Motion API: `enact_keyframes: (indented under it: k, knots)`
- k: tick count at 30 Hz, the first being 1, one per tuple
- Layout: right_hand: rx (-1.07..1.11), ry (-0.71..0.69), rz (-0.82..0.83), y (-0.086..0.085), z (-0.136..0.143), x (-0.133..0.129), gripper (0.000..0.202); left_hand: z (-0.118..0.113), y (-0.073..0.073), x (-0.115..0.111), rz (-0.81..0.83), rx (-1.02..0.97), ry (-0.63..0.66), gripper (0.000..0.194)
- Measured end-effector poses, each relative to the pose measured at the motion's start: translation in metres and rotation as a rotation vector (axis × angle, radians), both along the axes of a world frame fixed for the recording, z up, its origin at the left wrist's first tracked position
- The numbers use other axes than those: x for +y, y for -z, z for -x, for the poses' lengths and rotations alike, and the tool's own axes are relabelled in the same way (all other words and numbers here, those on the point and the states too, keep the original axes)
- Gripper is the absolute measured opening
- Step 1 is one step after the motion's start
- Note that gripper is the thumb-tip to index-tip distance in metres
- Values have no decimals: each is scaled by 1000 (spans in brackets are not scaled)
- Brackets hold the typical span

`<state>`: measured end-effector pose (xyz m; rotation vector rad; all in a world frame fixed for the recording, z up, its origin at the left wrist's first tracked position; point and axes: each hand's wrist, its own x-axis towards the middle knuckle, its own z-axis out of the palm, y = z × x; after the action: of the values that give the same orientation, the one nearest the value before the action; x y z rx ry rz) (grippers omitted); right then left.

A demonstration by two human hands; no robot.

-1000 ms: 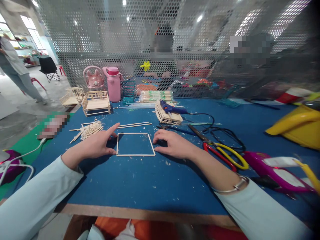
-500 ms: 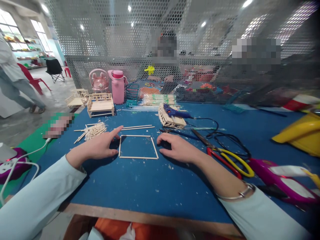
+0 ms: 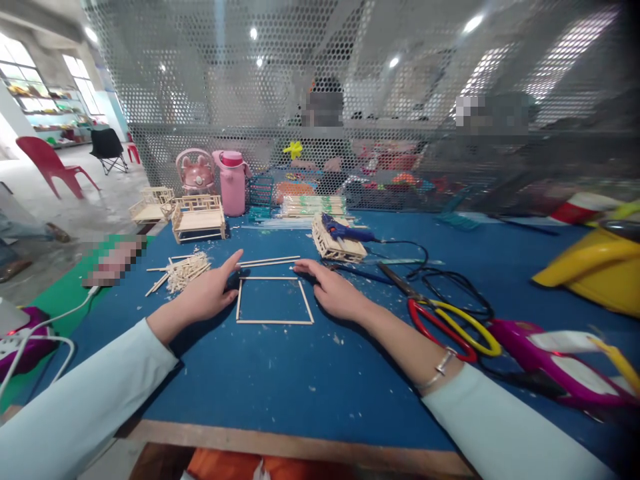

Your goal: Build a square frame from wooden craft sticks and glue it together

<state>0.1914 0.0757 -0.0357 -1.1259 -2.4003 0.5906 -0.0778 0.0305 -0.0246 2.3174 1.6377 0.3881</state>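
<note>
Four thin wooden sticks would be over my count, so several wooden sticks (image 3: 275, 323) lie in a rectangle on the blue tabletop (image 3: 280, 387). My left hand (image 3: 213, 292) rests at its left side, index finger stretched forward and thumb apart, holding nothing. Just beyond the rectangle, two loose sticks (image 3: 270, 261) lie nearly parallel. My right hand (image 3: 336, 291) is at the rectangle's right side, fingers reaching toward the right ends of the loose sticks; whether they touch is unclear. A heap of short sticks (image 3: 187, 272) lies beyond my left hand.
Stick-built furniture models (image 3: 199, 219) stand at the back left beside a pink flask (image 3: 232, 183). A blue glue gun (image 3: 345, 230) rests on another stick model (image 3: 337, 249). Scissors (image 3: 440, 327), a black cable and a purple power strip (image 3: 555, 367) lie right. A perforated metal screen (image 3: 240, 87) rises behind.
My right hand has moved forward and left toward the loose sticks, its fingers straighter. My left hand stays by the rectangle. The person at the far left has mostly left the view.
</note>
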Motion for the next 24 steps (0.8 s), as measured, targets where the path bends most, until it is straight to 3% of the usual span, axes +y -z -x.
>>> enact_keyframes:
  k: [14,24]
  knots:
    - [-57,2,-50,2,-1,1,49,1,10,3,-17,-60,8,76]
    - [-64,5,-57,0,-2,-1,48,1,10,2,-18,-101,11,74]
